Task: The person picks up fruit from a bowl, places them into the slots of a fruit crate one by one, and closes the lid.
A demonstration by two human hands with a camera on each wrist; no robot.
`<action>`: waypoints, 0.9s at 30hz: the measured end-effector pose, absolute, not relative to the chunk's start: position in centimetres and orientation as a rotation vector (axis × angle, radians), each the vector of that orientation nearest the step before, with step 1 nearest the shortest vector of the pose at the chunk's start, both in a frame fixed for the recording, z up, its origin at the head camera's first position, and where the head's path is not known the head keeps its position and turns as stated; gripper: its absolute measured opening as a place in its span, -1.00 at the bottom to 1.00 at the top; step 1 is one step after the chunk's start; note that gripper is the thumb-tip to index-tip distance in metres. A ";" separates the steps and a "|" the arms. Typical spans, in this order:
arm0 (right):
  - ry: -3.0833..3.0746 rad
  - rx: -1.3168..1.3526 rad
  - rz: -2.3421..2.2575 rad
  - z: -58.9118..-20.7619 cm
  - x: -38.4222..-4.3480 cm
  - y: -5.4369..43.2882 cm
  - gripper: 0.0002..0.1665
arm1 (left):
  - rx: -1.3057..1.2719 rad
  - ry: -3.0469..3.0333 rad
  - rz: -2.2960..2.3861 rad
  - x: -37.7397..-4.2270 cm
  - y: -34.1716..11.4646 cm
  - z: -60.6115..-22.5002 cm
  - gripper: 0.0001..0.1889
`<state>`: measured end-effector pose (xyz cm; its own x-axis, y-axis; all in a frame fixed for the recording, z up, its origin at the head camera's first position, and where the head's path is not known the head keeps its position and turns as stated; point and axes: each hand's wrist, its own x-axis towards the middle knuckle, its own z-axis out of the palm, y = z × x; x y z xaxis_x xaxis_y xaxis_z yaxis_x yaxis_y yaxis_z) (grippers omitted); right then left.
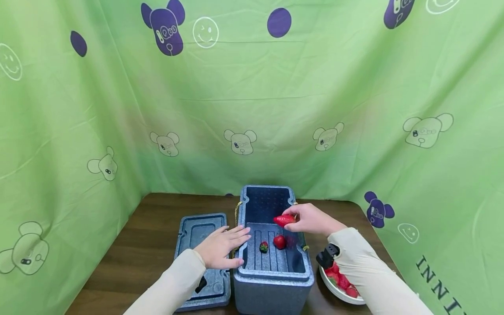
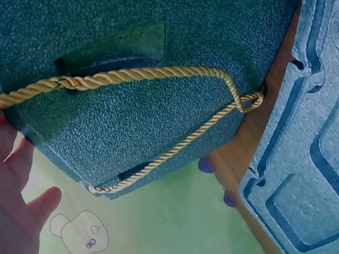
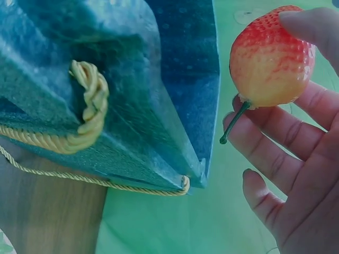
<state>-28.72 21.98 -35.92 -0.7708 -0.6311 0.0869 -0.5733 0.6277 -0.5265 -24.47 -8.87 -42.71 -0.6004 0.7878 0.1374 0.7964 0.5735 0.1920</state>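
Note:
My right hand (image 1: 313, 218) pinches a red strawberry (image 1: 283, 220) over the inside of a blue-grey foam box (image 1: 274, 293). Seen from the right wrist, this strawberry (image 3: 273, 61) is red fading to yellow and has a thin green stem; the thumb and fingers hold it. Two more strawberries lie on the ribbed box floor: a plain red one (image 1: 279, 242) and a smaller one (image 1: 263, 247) with green leaves. My left hand (image 1: 222, 247) rests at the box's left rim with its fingers extended. In the left wrist view, the fingers (image 2: 18, 164) lie beside the box wall.
A foam lid (image 1: 202, 288) lies on the brown wooden table (image 1: 130, 258), left of the box. To the right, partly behind my right forearm, stands a white bowl (image 1: 334, 292) of several strawberries. Gold rope (image 2: 137, 74) runs along the box's side. Green printed cloth surrounds the table.

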 end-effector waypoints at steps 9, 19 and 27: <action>2.684 -0.992 -0.807 -36.9 -29.0 20.9 -0.68 | -1.372 -2.787 -0.281 -24.4 -8.7 -42.6 -0.22; 2.644 -0.950 -0.864 -37.2 -29.7 19.5 -0.62 | -1.334 -2.840 -0.286 -24.3 -8.5 -42.6 -0.19; 2.638 -0.944 -0.799 -36.2 -30.1 18.0 -0.64 | -1.354 -2.820 -0.284 -24.4 -8.5 -42.7 -0.19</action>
